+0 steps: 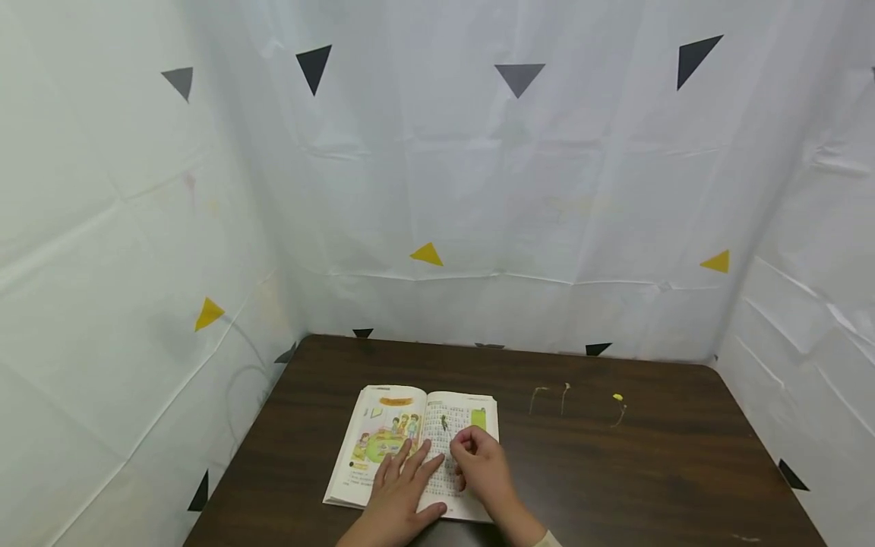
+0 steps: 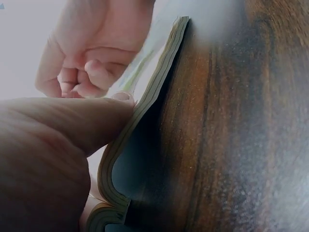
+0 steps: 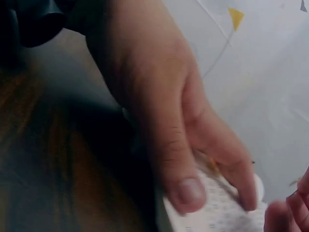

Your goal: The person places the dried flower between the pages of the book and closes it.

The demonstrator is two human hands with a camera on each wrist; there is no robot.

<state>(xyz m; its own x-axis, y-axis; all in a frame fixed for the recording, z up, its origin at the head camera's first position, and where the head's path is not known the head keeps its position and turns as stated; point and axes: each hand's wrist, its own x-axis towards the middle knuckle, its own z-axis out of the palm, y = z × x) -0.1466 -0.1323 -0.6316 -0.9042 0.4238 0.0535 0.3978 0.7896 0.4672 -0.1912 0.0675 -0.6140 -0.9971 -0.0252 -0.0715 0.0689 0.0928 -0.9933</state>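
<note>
An open picture book (image 1: 342, 486) lies on the dark wooden table, with a coloured drawing on its left page and rows of print on its right. My left hand (image 1: 402, 497) rests on the lower part of the book, fingers spread, its thumb along the bottom edge in the left wrist view. Over the right page is my right hand (image 1: 484, 462), fingers bent, thumb and index finger beside a small dark green sprig (image 1: 444, 422). Thumb and index tips look apart in the right wrist view, and I cannot tell whether they hold the sprig's stem.
Right of the book lie thin dried stems, a bent one (image 1: 535, 396), a straighter one (image 1: 564, 398) and one (image 1: 620, 416) by a small yellow flower head (image 1: 618, 396). A pale curtain (image 1: 492, 197) with printed triangles encloses the table (image 1: 656, 471) at the back and sides.
</note>
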